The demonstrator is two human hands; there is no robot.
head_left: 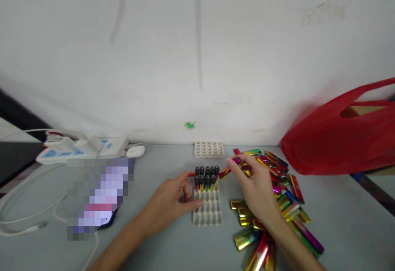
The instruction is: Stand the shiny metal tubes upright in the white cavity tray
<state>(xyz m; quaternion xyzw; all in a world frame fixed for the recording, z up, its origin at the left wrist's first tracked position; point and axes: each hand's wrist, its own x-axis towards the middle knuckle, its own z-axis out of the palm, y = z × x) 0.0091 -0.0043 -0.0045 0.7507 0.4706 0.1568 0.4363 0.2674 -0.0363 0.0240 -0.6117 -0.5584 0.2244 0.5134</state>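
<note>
A pale slotted tray lies on the table before me. Two rows of black-topped shiny tubes stand upright in its far part; the nearer slots are bare. My left hand grips the tray's left side, its thumb on the near slots and its index finger beside the tubes. To the right of the tray, my right hand pinches a red-and-gold shiny tube, tilted with one end close to the standing tubes. Below and beyond that hand lies a loose pile of shiny coloured tubes, partly hidden by my forearm.
A second slotted tray sits against the wall. At the left are a white power strip, a white earbud case, cables and a phone with a blurred screen. A red bag stands at the right.
</note>
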